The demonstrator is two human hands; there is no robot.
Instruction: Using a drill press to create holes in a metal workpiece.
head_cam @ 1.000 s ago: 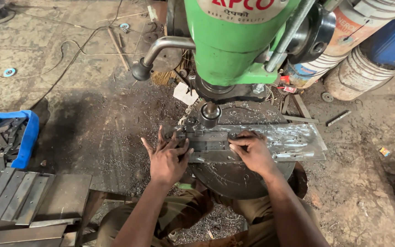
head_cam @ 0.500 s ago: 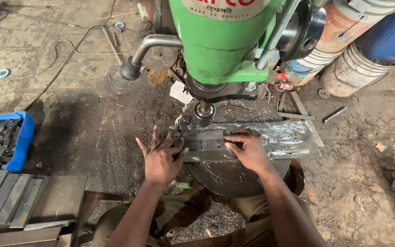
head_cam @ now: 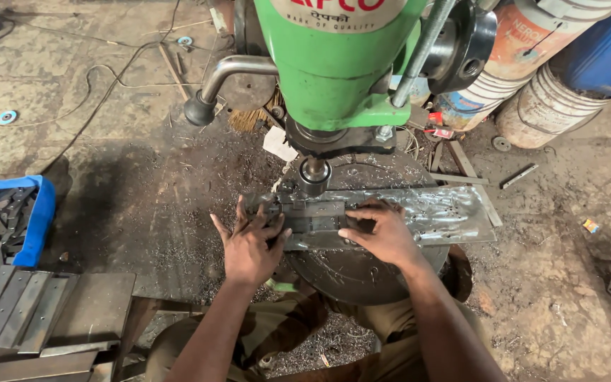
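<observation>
Pressing metal plate (head_cam: 419, 212) flat under drill chuck (head_cam: 314, 173); long axis left-right; left hand (head_cam: 249, 244), right hand (head_cam: 383, 233) spread open, fingers down.

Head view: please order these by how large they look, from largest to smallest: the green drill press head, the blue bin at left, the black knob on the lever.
1. green drill press head, though it is nearest the camera
2. blue bin, partly cut off
3. black knob
</observation>
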